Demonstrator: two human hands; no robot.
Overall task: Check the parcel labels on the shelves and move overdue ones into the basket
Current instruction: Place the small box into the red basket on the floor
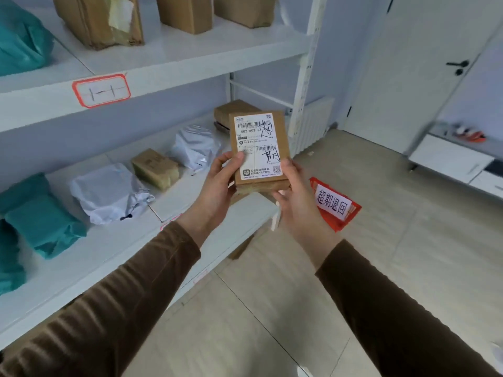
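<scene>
I hold a small brown cardboard parcel (260, 148) upright in front of me, its white label with barcodes and black handwritten characters facing the camera. My left hand (217, 186) grips its left edge, thumb on the label. My right hand (294, 197) grips its lower right corner from below. The red basket (351, 213) with a white sign stands on the floor behind my right hand, partly hidden by it. The parcel is out in front of the middle shelf (89, 248), to its right end.
The middle shelf carries teal bags (40, 216), grey plastic mailers (109, 191), and brown boxes (155, 167). The upper shelf (190, 50) bears more brown boxes and a teal bag. A white shelf post (302, 85) rises beside the parcel. A door and a low cabinet stand at right.
</scene>
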